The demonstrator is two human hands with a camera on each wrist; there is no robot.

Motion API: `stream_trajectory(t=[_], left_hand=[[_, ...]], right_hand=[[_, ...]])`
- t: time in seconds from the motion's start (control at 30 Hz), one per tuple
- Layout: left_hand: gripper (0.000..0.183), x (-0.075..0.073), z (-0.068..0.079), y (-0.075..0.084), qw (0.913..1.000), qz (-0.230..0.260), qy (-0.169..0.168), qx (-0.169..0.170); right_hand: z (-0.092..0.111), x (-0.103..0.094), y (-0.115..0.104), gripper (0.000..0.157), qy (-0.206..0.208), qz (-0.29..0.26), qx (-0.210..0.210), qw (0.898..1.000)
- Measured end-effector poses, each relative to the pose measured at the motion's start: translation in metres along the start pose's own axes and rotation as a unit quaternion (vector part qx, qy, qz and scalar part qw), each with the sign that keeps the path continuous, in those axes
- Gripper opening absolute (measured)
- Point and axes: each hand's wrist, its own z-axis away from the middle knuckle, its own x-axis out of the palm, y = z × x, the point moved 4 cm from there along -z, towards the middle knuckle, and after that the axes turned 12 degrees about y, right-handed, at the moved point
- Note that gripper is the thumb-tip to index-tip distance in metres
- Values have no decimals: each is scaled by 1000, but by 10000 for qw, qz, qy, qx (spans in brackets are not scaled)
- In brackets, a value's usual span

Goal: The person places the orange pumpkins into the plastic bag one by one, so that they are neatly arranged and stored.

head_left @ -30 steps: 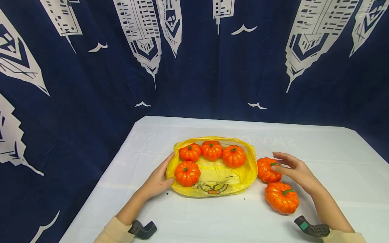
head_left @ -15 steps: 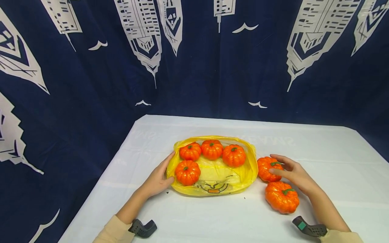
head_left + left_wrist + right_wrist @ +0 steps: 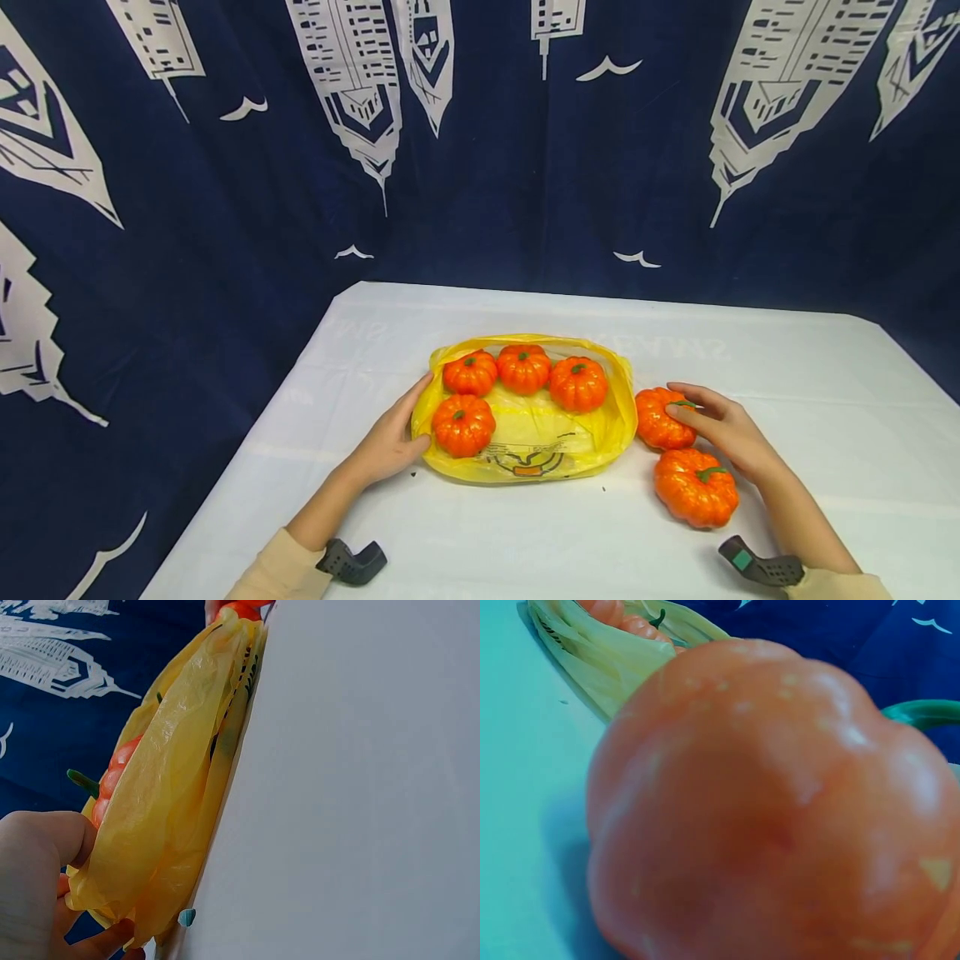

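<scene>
A yellow plastic bag (image 3: 525, 471) lies with its mouth open and several small orange pumpkins (image 3: 462, 427) inside. My left hand (image 3: 390, 437) holds the bag's left side, thumb and fingers against it; the left wrist view shows them at the bag's edge. Right of the bag, my right hand (image 3: 723, 425) grips a pumpkin (image 3: 656, 421) with a green stem, thumb on its top and fingers at its far side. Just nearer me, under the right wrist, sits a larger orange pumpkin (image 3: 695, 489). That pumpkin fills the right wrist view, which hides the right hand.
A white cloth covers the table (image 3: 525, 542). Behind hangs a dark blue curtain (image 3: 480, 192) printed with white buildings and birds. Small dark specks (image 3: 413, 474) lie near the bag's front. Each wrist carries a black strap-like device (image 3: 352, 562).
My right hand has shifted slightly left, and its thumb has come onto the pumpkin beside the bag. The left hand and the bag stay in place.
</scene>
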Motion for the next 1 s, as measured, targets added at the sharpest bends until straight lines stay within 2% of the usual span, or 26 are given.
stream_trajectory(t=[0.5,0.73,1.0], left_hand=[[90,-1,0,0,10000,-49,-6,11],[89,-2,1,-1,9999,-61,-36,85],[88,-1,1,-1,9999,-53,-65,94]], right_hand=[[0,-9,-5,66,280,-179,140,9993],[1,-15,-13,64,378,-69,25,9993],[2,-16,-22,60,440,-189,-85,9988]])
